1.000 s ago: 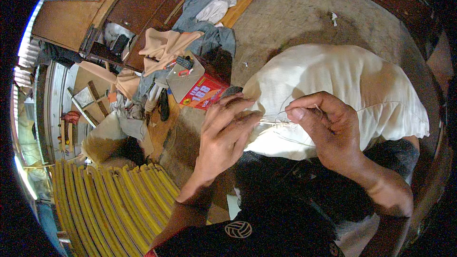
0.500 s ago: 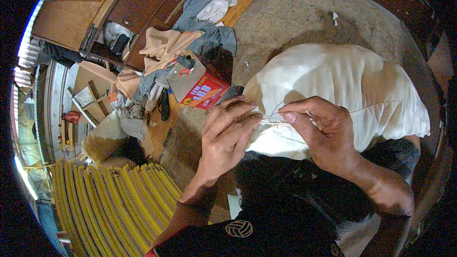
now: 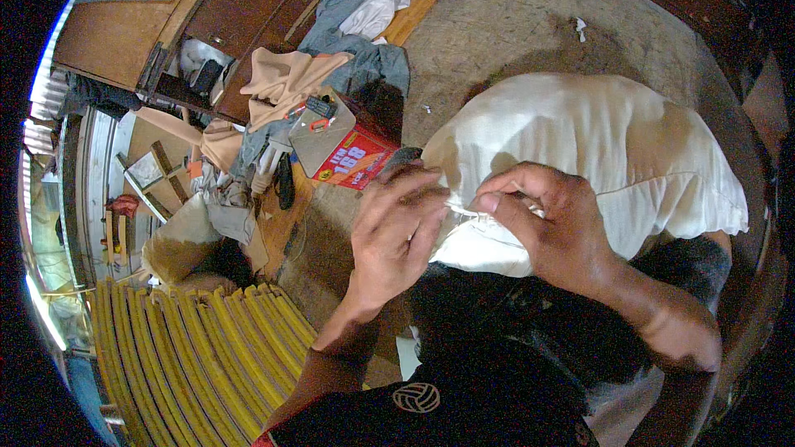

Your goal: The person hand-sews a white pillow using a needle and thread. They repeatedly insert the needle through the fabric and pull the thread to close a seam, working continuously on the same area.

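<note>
Across my lap lies a plump cream cloth cushion (image 3: 580, 132), its near-left edge bunched between my two hands. My left hand (image 3: 396, 228) is closed, pinching the cloth edge at its fingertips. Close by on the right, my right hand (image 3: 551, 219) is also closed, thumb against forefinger at that same edge. A thin thread (image 3: 507, 230) trails in a loop below its fingertips. Whether a needle sits in the pinch is hidden by the fingers.
A red and silver tin (image 3: 339, 149) stands to the left, with small items on top. Beyond it are peach cloth (image 3: 290, 83) and grey-blue cloth (image 3: 373, 66). A yellow slatted piece (image 3: 199, 356) fills the lower left. White scraps (image 3: 580, 30) lie on the floor (image 3: 497, 8).
My right hand has moved slightly left and down to the cloth edge, closer to my left hand. The thread that showed at its fingertips is now mostly covered there. The cushion stays put.
</note>
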A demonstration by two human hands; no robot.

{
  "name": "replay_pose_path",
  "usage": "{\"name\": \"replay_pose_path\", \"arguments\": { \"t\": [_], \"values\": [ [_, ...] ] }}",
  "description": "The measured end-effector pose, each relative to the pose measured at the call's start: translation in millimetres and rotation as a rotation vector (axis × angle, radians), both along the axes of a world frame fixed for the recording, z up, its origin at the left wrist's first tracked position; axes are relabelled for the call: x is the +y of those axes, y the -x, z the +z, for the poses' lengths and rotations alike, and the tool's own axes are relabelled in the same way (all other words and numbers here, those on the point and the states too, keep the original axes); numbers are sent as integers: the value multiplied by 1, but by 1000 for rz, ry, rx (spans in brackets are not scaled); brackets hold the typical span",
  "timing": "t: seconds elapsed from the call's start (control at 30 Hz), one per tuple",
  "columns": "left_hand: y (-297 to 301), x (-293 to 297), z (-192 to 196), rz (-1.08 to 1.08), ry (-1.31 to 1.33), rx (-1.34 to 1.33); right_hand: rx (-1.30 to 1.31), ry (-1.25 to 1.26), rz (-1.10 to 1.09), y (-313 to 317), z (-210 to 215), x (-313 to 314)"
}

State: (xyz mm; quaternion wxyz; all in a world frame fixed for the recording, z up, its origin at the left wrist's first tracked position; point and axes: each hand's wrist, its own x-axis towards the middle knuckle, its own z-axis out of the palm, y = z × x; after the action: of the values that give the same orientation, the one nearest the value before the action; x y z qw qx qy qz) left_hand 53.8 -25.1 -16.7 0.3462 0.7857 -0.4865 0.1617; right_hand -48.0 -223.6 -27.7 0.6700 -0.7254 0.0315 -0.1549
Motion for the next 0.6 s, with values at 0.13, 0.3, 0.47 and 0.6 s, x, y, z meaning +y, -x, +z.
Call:
{"name": "replay_pose_path", "arguments": {
  "t": [0.13, 0.3, 0.47, 0.6],
  "values": [
    [11, 8, 10, 25, -103, 146, 12, -71, -42, -7, -5, -6],
    [17, 4, 4, 11, -208, 112, 16, -49, -24, -9, 0, -7],
    [14, 5, -2, 18, -182, 143, 45, 67, 14, -14, 4, -9],
    [12, 6, 0, 21, -184, 197, 80, 38, 48, -16, 6, -12]
  ]
}}
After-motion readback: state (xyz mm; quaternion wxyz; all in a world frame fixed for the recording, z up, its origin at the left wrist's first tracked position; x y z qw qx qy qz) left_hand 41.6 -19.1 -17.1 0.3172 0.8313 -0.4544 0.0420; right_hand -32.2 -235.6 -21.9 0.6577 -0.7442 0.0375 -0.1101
